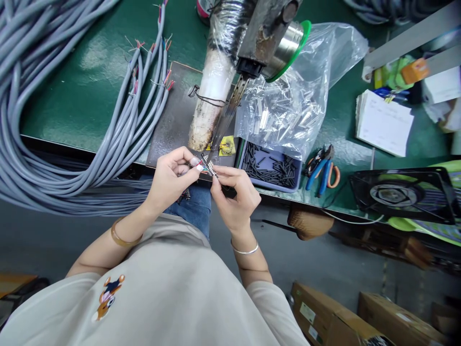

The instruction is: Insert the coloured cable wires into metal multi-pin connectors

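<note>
Two bare hands are held close together at the near edge of a green-topped counter (90, 62), with a small gap between their fingertips. Thin red and green wires (203, 168) are pinched by the left hand (180, 168), and a small, narrow metal connector with rows of pins (209, 166) is gripped at its lower end by the right hand (234, 190); the connector is tilted, probably so that the pins and the wire ends can be seen side by side. Whether wire and pin are touching is too small to tell. Just beyond, a yellow pad (226, 145) is laid on a dark flat plate (180, 101), presumably within easy reach. Above it, a slim metal rod with a perforated sleeve (236, 93) is pointed down toward the connector, and a white tube wrapped in clear film (212, 91) is set beside it; movement straight ahead is hemmed in by both. To the right, a lilac tray (275, 186) is filled with small black parts (266, 166) and partly covered by a clear plastic bag (345, 43). Blue-handled pliers (326, 178) are placed past the tray. The left side is crowded by thick grey cables (118, 134). Behind the rod, a silver spool with a green rim (288, 45) is seen.
</note>
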A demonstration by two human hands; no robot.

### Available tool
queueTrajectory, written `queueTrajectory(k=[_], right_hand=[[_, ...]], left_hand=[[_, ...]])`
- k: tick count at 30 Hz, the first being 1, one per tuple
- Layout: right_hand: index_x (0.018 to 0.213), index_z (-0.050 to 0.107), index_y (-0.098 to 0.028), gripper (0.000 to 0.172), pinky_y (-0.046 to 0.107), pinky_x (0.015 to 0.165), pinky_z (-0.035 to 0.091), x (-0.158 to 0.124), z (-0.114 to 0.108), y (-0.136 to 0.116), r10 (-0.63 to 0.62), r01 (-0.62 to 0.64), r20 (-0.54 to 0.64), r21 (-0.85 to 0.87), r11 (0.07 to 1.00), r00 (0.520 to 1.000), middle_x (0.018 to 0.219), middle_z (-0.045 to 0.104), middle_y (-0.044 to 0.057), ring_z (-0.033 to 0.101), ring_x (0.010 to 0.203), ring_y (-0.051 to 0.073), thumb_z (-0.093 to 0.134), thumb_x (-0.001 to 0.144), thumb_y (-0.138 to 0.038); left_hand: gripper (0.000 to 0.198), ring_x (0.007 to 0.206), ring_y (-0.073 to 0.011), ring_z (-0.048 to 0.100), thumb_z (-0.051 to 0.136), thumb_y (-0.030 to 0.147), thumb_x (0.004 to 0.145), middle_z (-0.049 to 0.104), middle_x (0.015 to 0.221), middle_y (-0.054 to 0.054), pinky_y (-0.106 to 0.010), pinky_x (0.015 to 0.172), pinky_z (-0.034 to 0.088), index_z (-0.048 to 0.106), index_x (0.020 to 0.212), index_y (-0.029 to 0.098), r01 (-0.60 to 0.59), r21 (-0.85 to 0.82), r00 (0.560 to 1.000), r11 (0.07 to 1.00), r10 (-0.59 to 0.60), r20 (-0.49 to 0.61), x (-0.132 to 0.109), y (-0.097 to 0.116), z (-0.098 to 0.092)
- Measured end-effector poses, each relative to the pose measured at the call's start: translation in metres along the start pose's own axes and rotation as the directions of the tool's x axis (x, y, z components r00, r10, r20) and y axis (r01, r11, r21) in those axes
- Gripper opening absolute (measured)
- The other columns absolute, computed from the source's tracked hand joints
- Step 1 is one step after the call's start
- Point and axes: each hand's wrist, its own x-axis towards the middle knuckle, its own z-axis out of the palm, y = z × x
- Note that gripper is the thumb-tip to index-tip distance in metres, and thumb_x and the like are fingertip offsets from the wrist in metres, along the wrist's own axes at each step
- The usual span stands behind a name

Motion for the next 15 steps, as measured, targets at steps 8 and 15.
queueTrajectory(k=[8, 15], right_hand=[[0.086, 0.061, -0.024, 0.019, 0.029, 0.072, 0.060, 0.0020, 0.0009, 0.0009, 0.007, -0.007, -0.006, -0.003, 1.000, 1.000, 0.091, 0.077, 0.001, 0.074, 0.083, 0.014, 0.070, 0.087, -0.007], [0.086, 0.063, -0.024, 0.018, 0.027, 0.073, 0.059, 0.0053, 0.0008, 0.0013, 0.009, -0.009, -0.010, 0.015, 1.000, 1.000, 0.092, 0.076, 0.000, 0.072, 0.083, 0.013, 0.072, 0.086, -0.008]], left_hand=[[0.013, 0.060, -0.0065, 0.056, 0.071, 0.015, 0.069, 0.065, 0.074, 0.001, -0.014, 0.050, 0.041, 0.058, 0.070, 0.017, -0.058, 0.057, 0.998, 0.997, 0.060, -0.017, 0.0020, 0.0007, 0.0026], [0.012, 0.062, -0.0067, 0.057, 0.071, 0.016, 0.071, 0.064, 0.074, 0.001, -0.016, 0.054, 0.046, 0.059, 0.070, 0.017, -0.107, 0.071, 0.994, 0.992, 0.109, -0.023, 0.0020, 0.0041, 0.0044]])
